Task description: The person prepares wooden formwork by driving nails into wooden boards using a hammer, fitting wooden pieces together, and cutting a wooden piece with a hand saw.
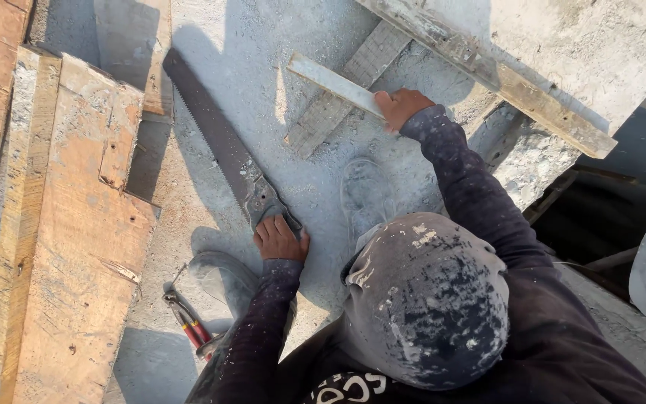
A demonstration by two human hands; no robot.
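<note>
A person seen from above, bent forward, both arms in dark long sleeves. The left hand [280,239] reaches out ahead, knuckles up, fingers curled closed in a grip. The right hand [399,107] stretches much farther forward, arm nearly straight, its fingers folded shut. The two hands are well apart.

We see a dusty grey concrete floor [263,67] carrying a long rusty handsaw [222,142], red-handled pliers [187,320], and weathered wooden planks [76,224] along its left edge.
</note>
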